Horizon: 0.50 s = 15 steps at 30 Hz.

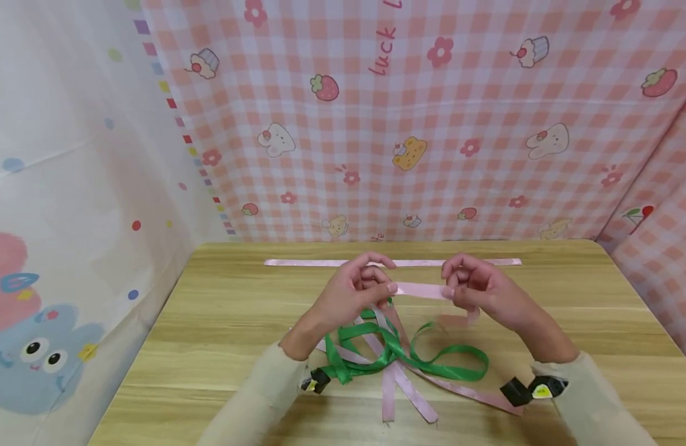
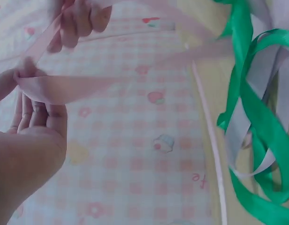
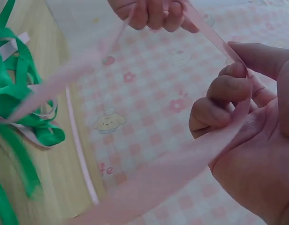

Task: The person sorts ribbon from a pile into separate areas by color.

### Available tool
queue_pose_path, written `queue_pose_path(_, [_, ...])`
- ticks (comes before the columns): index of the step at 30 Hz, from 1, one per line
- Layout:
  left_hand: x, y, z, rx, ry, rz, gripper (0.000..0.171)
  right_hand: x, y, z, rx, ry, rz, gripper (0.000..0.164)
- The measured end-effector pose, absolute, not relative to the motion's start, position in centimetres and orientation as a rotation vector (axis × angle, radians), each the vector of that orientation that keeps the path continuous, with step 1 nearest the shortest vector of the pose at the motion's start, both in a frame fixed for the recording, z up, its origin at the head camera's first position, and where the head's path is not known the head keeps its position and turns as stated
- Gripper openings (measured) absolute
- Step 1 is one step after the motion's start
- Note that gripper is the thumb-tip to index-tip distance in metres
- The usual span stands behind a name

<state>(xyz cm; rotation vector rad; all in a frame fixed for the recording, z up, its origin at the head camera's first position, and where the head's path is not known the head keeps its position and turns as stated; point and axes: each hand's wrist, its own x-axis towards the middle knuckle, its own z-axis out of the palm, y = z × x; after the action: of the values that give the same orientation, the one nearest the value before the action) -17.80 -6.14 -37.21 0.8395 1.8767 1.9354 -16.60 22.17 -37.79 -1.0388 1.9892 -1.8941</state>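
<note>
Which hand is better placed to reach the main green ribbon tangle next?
Probably the left hand: in the head view it appears nearer the green ribbon tangle, while the right hand sits farther right. Both pinch the pink ribbon, so the left would have to let go first.

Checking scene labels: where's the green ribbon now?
In the head view, the green satin ribbon lies in loose loops at lower centre on the wood-grain tabletop, among pink strips, below the pink ribbon held between left hand and right hand.

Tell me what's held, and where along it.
A pink ribbon: the left hand and right hand each pinch it partway along, with tails trailing beyond both.
</note>
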Motion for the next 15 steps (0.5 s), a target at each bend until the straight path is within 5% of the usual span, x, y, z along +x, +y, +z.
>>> queue_pose_path(15, [-17.9, -12.2, -33.7, 0.931, 1.73, 1.821, 0.042, -16.0, 23.4, -35.1, -1.224, 1.909, -1.956, 0.031])
